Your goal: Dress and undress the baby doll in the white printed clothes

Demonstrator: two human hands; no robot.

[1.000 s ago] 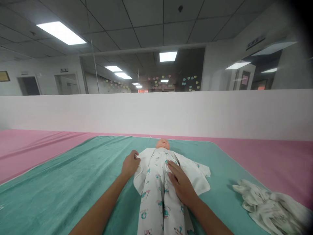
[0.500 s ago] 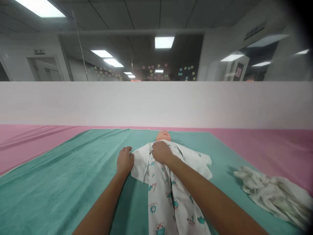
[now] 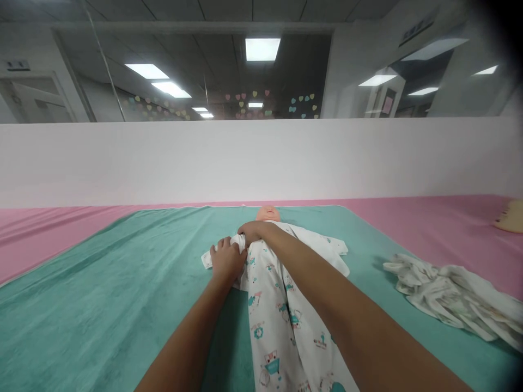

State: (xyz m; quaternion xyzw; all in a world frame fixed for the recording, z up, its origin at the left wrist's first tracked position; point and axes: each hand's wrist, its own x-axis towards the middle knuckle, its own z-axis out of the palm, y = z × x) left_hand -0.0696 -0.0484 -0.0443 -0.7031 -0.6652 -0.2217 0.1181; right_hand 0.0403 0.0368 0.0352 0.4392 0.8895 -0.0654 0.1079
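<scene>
A doll [image 3: 268,213] lies on its back on the green sheet, its head at the far side. White baby clothes [image 3: 267,316] with a small teal and pink print cover its body and reach toward me. My left hand [image 3: 227,260] is closed round the left-side sleeve [image 3: 207,260], whose end sticks out past the fingers. At the doll's upper chest, my right hand [image 3: 252,231] bends over the top of that same sleeve, its fingertips partly hidden. The other sleeve [image 3: 337,246] lies spread out to the right.
A crumpled white cloth [image 3: 453,294] lies at the right on the green sheet [image 3: 102,305]. Pink covering [image 3: 429,218] borders the sheet. A low white wall [image 3: 229,163] runs behind, with glass above it. Something yellowish [image 3: 510,216] shows at the far right edge.
My left hand has moved right, from the sleeve's outer edge onto the sleeve, which is now bunched. My right hand has shifted left from the chest to the sleeve. The view has tilted down slightly.
</scene>
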